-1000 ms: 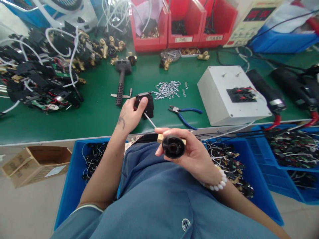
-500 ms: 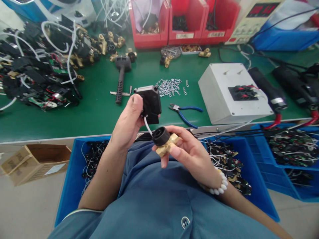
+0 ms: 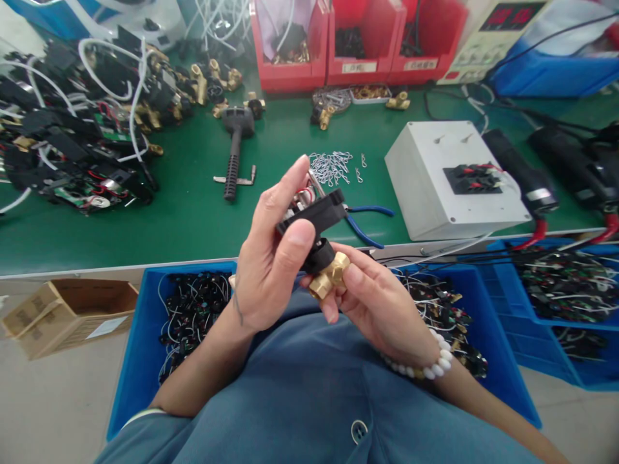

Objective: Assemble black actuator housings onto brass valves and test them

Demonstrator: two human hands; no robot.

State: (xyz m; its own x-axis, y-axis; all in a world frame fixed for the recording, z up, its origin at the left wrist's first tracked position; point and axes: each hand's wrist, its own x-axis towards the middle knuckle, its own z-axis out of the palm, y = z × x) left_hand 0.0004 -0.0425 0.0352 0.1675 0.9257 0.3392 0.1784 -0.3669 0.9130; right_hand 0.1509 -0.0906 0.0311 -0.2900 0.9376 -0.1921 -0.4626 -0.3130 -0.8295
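Note:
My left hand [image 3: 271, 258] grips a black plastic module [image 3: 313, 216] with red and white wires showing at its back, held flat above a brass valve fitting [image 3: 330, 275] with a black cap. My right hand [image 3: 382, 303], a white bead bracelet on its wrist, holds that brass fitting from below. The module sits directly on top of the fitting's black cap, in front of my chest and just over the near edge of the green bench [image 3: 193, 212].
Blue-handled pliers [image 3: 367, 222] and a heap of wire clips [image 3: 331, 166] lie beyond my hands. A white box [image 3: 425, 187] stands to the right, a black-handled tool [image 3: 235, 154] to the left, assembled modules [image 3: 72, 142] far left. Red bins [image 3: 358, 45] line the back; blue crates [image 3: 145, 335] sit below.
My left hand lifted the black module off the bench, brought it toward me and turned it flat onto the fitting. My right hand turned the fitting so its black cap faces up.

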